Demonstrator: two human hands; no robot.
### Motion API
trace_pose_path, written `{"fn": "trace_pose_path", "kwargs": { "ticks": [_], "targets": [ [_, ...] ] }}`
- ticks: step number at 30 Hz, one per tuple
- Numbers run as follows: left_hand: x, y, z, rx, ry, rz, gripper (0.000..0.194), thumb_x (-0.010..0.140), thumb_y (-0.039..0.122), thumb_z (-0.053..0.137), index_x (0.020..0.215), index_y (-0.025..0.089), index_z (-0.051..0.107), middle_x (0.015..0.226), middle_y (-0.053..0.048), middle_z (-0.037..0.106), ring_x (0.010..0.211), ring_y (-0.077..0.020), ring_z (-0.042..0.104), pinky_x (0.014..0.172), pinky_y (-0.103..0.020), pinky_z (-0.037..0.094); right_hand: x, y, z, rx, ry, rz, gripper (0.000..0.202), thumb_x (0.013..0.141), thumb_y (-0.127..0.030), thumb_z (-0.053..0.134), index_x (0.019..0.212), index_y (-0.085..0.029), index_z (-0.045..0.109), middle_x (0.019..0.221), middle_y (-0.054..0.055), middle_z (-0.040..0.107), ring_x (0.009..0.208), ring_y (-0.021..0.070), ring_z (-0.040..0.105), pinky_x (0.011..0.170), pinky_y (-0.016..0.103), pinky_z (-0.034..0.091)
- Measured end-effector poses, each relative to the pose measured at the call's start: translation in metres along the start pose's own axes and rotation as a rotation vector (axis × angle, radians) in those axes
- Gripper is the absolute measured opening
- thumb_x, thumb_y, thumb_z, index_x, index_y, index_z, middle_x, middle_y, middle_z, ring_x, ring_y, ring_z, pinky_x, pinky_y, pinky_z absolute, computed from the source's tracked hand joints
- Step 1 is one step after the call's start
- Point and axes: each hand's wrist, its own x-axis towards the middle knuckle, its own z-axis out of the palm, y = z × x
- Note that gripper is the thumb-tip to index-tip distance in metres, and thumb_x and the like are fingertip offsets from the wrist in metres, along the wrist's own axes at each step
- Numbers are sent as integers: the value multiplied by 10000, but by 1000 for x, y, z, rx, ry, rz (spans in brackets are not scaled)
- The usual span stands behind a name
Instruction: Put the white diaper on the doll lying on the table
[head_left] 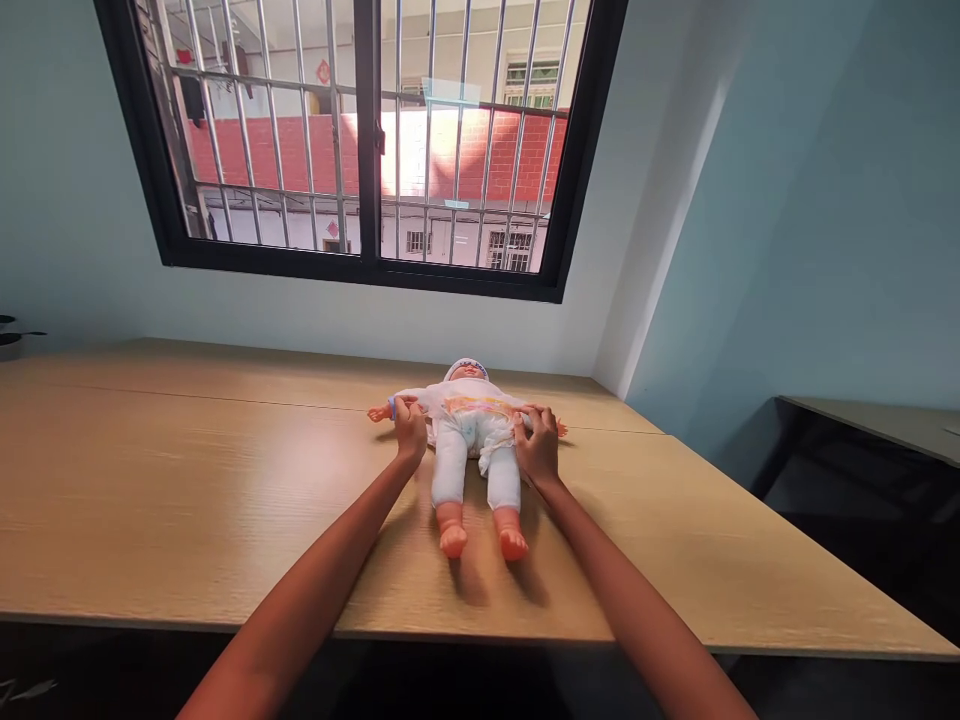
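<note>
A baby doll (450, 465) lies on its back on the wooden table (225, 500), feet toward me and arms spread out. It wears a white top with an orange and pink print, white leg coverings, a diaper and a white cap (466, 363). My left hand (409, 428) is at the doll's side by the sleeve, its bent fingers closed on the edge of the white top. My right hand (538, 442) rests on the opposite side at the waist, fingers curled against the top's edge; what they pinch is partly hidden.
A barred window (367, 270) with a black frame is in the wall behind the table. Dark pans (10, 345) sit at the far left edge. A second table (885, 420) stands at the right, beyond this table's edge.
</note>
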Motion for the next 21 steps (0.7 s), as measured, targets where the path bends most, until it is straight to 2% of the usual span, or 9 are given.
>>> {"fn": "trace_pose_path", "kwargs": {
  "ticks": [2,4,5,9,12,15,17,20,21],
  "targets": [
    [-5,14,2,30,32,43,67,928,254,387,971,231,433,972,-71,570,950,-225,583,849,-401,517,-1,-3,1,-27,-108,-33,297,938,-309,426,998,-197,693,1114,114,648,1079,270,569,1037,453,393],
    [-12,30,5,86,-15,149,92,916,276,451,986,231,492,1053,-73,592,1060,-243,562,971,-438,468,-2,-4,1,-10,-227,-26,333,946,-310,410,1031,-189,709,1122,117,674,1091,283,576,1053,464,378],
    [-16,38,6,140,-75,239,108,914,295,481,985,230,530,1075,-72,607,1098,-251,553,1014,-450,438,-1,-4,0,13,-272,-16,354,953,-313,396,1061,-186,708,1133,117,681,1099,283,581,1057,460,381],
    [-31,65,9,482,-462,686,227,955,369,486,1075,259,645,1185,-56,650,1201,-261,531,1080,-478,372,6,-1,-4,175,-412,3,414,972,-350,357,1242,-206,636,1297,91,632,1216,254,559,1091,423,389],
    [-37,72,10,594,-665,767,345,959,456,481,1244,325,625,1352,-26,596,1298,-277,478,1136,-504,318,15,4,-10,224,-384,69,436,957,-361,351,1287,-197,583,1347,99,593,1279,245,515,1117,433,367],
    [-38,69,10,630,-757,748,413,949,528,448,1293,376,619,1416,-13,557,1326,-308,462,1158,-508,301,23,12,-20,149,-315,208,357,878,-317,442,1173,-200,608,1194,109,652,1170,266,572,1059,462,416],
    [-36,64,9,642,-763,721,436,939,561,428,1303,408,613,1427,2,549,1336,-316,453,1166,-501,296,27,16,-32,170,-507,291,283,791,-276,558,1059,-220,628,1053,96,682,1033,272,621,951,439,491],
    [-34,60,10,657,-780,698,469,936,591,380,1324,433,592,1445,29,533,1347,-316,437,1177,-504,277,32,18,-49,290,-1031,366,335,656,-227,727,976,-217,630,865,65,688,861,260,649,782,376,538],
    [-34,59,10,662,-783,696,479,938,594,362,1327,432,590,1449,32,530,1349,-317,433,1179,-505,272,33,17,-53,314,-1153,392,396,619,-221,767,988,-209,622,827,50,683,830,251,651,750,357,537]
  ]
}}
